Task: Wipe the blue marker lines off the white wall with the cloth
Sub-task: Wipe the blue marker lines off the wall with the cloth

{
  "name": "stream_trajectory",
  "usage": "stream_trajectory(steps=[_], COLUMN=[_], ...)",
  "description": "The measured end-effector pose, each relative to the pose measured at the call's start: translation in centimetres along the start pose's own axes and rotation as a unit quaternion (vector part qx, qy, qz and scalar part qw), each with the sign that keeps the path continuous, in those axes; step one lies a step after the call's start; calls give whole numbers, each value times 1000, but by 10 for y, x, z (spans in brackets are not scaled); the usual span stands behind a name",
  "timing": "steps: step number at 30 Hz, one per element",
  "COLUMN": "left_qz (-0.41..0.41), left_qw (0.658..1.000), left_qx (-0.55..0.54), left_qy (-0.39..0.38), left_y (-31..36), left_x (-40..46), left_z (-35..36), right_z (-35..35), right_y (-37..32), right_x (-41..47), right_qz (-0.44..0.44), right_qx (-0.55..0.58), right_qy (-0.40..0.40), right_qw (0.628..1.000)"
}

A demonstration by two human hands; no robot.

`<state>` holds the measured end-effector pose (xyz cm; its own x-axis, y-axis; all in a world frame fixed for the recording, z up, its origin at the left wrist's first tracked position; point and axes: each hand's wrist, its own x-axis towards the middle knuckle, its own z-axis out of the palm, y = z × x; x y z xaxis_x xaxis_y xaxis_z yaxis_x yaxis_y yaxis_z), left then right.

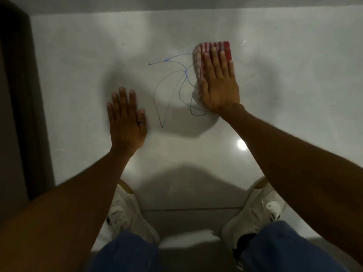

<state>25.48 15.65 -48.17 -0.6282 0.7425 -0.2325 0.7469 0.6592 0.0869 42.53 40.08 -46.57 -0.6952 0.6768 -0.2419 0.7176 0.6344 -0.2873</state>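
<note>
Head view: you look down your two bare arms at the white wall [78,75].
Right hand [219,85]: yours lies flat with fingers straight and close together, palm pressing the cloth [214,48] against the wall; it grips nothing.
Cloth: red-and-white striped, folded under that palm, its top edge showing past the fingertips, touching the right end of the scribble.
Blue marker lines [176,83]: loops between your hands.
Left hand [126,117]: flat on the wall, fingers spread, empty, a dark ring [141,122] on one finger.
Below: white shoes [253,209], blue trousers [125,252].
Left edge: dark door frame [21,95].
</note>
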Motion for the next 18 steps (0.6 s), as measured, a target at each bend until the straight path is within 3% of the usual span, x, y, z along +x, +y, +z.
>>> stream_trajectory(steps=[4, 5, 8, 9, 12, 13, 16, 18], left_qz=[2, 5, 15, 17, 13, 13, 15, 11], left_qw=[996, 995, 991, 991, 991, 990, 989, 990], left_qx=[3, 6, -1, -5, -12, -16, -28, -33], left_qy=[86, 103, 129, 133, 135, 138, 143, 138], left_y=[-9, -11, -15, -15, -16, -16, -12, -13], left_x=[0, 2, 3, 3, 4, 4, 3, 3], left_z=[22, 27, 35, 35, 34, 34, 30, 28], right_z=[0, 3, 14, 13, 6, 6, 10, 4], right_y=[-13, -22, -20, -12, -17, -27, -34, -39], right_x=[34, 36, 33, 36, 46, 46, 49, 56], right_qz=[53, 25, -168, -185, -42, -49, -193, -95], right_qx=[30, 22, -45, -57, -20, -21, -65, -31], right_qy=[44, 48, 36, 40, 67, 65, 29, 32], right_qw=[997, 998, 984, 980, 997, 996, 979, 994])
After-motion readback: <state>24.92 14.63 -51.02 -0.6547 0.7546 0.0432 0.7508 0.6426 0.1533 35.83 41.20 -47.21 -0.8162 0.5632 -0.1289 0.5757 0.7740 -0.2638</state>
